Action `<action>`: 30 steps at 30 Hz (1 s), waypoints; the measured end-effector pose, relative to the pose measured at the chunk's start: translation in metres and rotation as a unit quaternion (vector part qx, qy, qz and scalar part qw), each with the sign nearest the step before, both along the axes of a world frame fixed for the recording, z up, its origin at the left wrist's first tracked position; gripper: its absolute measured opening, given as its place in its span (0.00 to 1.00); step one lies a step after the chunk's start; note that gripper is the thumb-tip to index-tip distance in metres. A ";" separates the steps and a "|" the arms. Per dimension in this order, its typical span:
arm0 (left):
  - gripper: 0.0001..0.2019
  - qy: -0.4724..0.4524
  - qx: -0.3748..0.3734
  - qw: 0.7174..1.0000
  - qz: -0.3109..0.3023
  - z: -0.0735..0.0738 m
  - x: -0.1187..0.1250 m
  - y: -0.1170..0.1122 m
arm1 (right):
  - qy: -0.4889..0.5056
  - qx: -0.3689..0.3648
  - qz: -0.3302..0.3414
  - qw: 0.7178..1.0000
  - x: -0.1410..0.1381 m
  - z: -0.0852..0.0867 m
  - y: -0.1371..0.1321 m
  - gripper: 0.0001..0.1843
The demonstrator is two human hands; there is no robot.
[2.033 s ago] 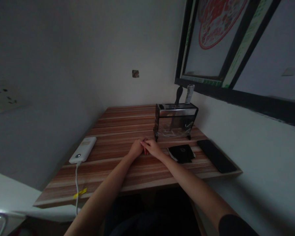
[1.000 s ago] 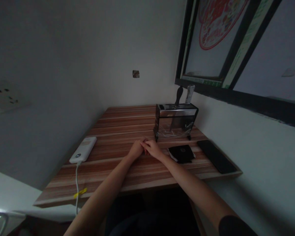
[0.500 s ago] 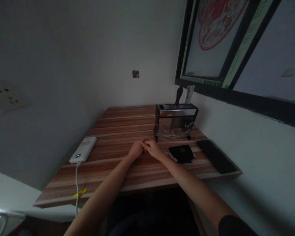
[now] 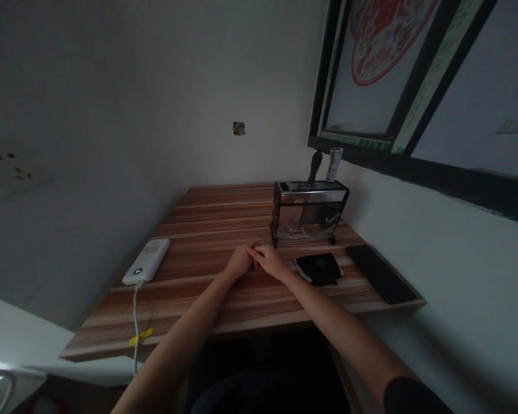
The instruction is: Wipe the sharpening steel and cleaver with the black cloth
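Both my hands rest together on the striped wooden table point(image 4: 198, 224), near its middle. My left hand point(image 4: 238, 262) is curled with its fingers closed. My right hand point(image 4: 268, 261) lies against it, fingertips pressed onto the left fingers. I see nothing held in either hand. A metal knife rack point(image 4: 308, 211) with two handles sticking out stands just behind the hands. A small black case point(image 4: 319, 268) lies just right of my right hand.
A white power bank point(image 4: 147, 262) with a white cable point(image 4: 135, 322) lies at the table's left edge. A black phone point(image 4: 380, 273) lies at the right by the wall. Walls close in the table on the left, back and right. A framed picture point(image 4: 371, 69) hangs on the right.
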State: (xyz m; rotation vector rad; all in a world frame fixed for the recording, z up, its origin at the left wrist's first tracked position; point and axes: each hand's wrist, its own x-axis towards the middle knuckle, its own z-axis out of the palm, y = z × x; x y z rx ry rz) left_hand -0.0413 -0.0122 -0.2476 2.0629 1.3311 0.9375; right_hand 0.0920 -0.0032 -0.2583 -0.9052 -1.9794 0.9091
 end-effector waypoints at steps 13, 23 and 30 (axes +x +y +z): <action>0.14 0.011 0.002 1.000 0.004 0.002 0.000 -0.001 | -0.016 0.003 -0.007 1.000 0.000 0.000 0.000 0.33; 0.14 0.028 0.006 1.000 0.000 0.003 -0.001 -0.003 | -0.016 0.013 -0.008 1.000 0.000 0.002 -0.002 0.34; 0.14 0.061 0.003 0.998 0.013 0.005 0.000 -0.004 | -0.022 0.014 -0.005 1.000 0.001 0.003 -0.002 0.34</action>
